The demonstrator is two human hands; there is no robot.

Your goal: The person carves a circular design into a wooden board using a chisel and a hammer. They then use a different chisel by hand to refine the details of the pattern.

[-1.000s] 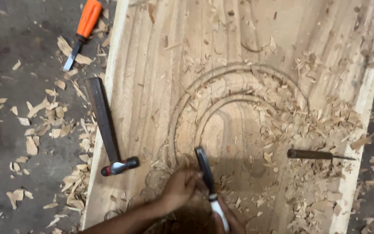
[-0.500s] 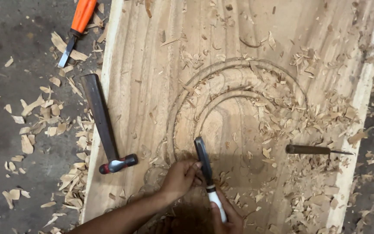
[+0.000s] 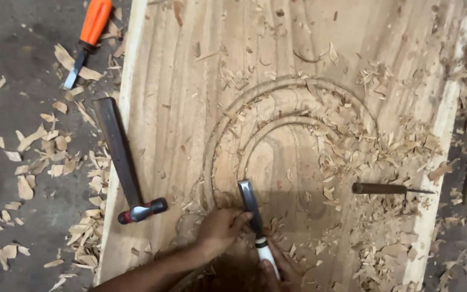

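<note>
Soft, even light, a dim shadow at bottom centre, edges slightly blurred.

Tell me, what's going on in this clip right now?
A person is carving a wide wooden slab that lies on the floor. The left hand steadies the blade of a chisel set at the lower end of ring-shaped grooves, while the right hand grips its white handle. A hammer lies across the slab's left edge, a slim dark tool lies at the right, and an orange-handled chisel lies on the floor among wood shavings.
</note>
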